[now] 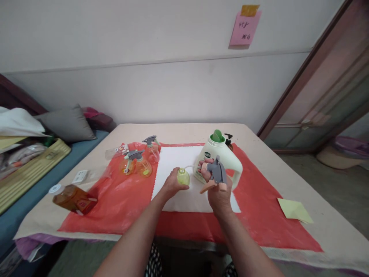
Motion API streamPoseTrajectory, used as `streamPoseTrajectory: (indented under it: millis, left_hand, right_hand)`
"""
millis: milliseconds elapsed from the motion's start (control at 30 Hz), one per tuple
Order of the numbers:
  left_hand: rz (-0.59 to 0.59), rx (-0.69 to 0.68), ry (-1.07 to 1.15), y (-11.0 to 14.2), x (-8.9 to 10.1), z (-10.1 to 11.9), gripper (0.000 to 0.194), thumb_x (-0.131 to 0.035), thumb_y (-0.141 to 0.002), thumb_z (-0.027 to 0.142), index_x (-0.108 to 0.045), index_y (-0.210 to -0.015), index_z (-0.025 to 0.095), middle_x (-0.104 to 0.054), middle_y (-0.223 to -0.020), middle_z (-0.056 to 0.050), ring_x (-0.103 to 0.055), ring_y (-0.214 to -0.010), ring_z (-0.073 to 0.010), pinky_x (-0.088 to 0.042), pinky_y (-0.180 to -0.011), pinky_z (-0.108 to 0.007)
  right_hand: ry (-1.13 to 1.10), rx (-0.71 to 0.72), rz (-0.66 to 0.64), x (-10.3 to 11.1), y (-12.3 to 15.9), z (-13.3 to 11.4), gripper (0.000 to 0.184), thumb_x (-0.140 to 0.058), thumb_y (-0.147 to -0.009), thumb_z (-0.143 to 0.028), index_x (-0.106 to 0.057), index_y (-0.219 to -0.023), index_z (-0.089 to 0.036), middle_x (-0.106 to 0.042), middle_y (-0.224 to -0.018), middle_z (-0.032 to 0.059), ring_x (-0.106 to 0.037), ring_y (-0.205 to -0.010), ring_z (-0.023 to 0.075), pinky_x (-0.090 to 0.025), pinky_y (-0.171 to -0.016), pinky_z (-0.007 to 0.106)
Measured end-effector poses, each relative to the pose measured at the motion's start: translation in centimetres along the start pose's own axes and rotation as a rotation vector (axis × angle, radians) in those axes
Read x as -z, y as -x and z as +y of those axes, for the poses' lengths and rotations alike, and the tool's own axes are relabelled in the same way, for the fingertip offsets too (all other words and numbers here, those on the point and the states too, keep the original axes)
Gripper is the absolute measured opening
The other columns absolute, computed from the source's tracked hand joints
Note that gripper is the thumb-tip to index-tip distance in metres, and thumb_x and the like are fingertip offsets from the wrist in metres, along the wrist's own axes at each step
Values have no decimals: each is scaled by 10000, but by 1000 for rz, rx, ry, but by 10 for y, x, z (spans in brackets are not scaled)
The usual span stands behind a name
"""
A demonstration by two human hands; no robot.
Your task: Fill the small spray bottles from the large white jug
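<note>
My left hand (pixel 174 182) is closed around a small yellow-green spray bottle (pixel 183 177) whose neck is uncapped, over the white sheet (pixel 175 200). In my right hand (pixel 219 192) is a grey and peach trigger spray head (pixel 216 172). Its thin clear tube reaches left toward the bottle's mouth, and I cannot tell whether the tip is inside. Just behind my right hand stands a large pale green jug (pixel 215 148) with a green cap and a side handle.
Several spray bottles (pixel 144 167) with grey heads stand on the red plastic sheet (pixel 127 204) at left. A bottle of amber liquid (pixel 73 198) lies at front left. A dark pump bottle (pixel 228 141) is behind the jug. Yellow paper (pixel 294 210) lies at right.
</note>
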State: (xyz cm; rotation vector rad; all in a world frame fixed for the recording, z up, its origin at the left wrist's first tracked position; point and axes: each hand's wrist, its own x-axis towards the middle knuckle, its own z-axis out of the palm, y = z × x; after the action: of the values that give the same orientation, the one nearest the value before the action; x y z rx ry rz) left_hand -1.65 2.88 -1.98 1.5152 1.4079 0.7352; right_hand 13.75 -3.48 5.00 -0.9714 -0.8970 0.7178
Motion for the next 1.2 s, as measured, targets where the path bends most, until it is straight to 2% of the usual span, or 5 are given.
streamPoseTrajectory:
  millis: [200, 400, 567, 900, 1200]
  left_hand:
    - [-9, -144, -126, 5, 0, 10, 555, -812, -628, 281, -548, -1115, 244, -627, -1012, -4, -609, -954, -231, -474, -845, -341]
    - [98, -306, -231, 32, -10, 45, 513, -798, -663, 322, -532, -1093, 239, -601, -1061, -53, -587, -1067, -271, -491, -889, -379]
    - [114, -382, -346, 46, -12, 53, 556, -775, -648, 240, -501, -1131, 245, -592, -1057, -44, -602, -1040, -261, -514, -854, -370]
    - [66, -402, -724, 50, -9, 55, 470, -676, -676, 191, -505, -1112, 221, -610, -1107, -87, -582, -1044, -296, -493, -903, -437]
    - [48, -422, -510, 56, -13, 55, 629, -708, -658, 249, -490, -1247, 210, -632, -1154, -74, -580, -1032, -279, -492, -914, -417]
  right_hand:
    - [126, -73, -114, -1, -7, 17, 442, -799, -718, -525, -695, -1032, -231, -737, -1026, 79, -683, -963, 262, -540, -918, 484]
    - [278, -106, -280, 9, -14, 12, 410, -781, -728, -535, -724, -1008, -241, -742, -1065, 79, -661, -1008, 277, -512, -931, 463]
    - [226, -129, -433, 20, -18, 1, 378, -769, -771, -490, -734, -1073, -264, -739, -1167, 64, -671, -1040, 271, -514, -952, 452]
    - [320, -1, -416, 35, -16, -6, 328, -739, -821, -478, -704, -1069, -267, -717, -1176, 70, -646, -1112, 274, -496, -1034, 459]
    - [297, -131, -448, 28, -20, -3, 298, -765, -779, -496, -754, -954, -255, -767, -1077, 60, -677, -1075, 281, -525, -1005, 450]
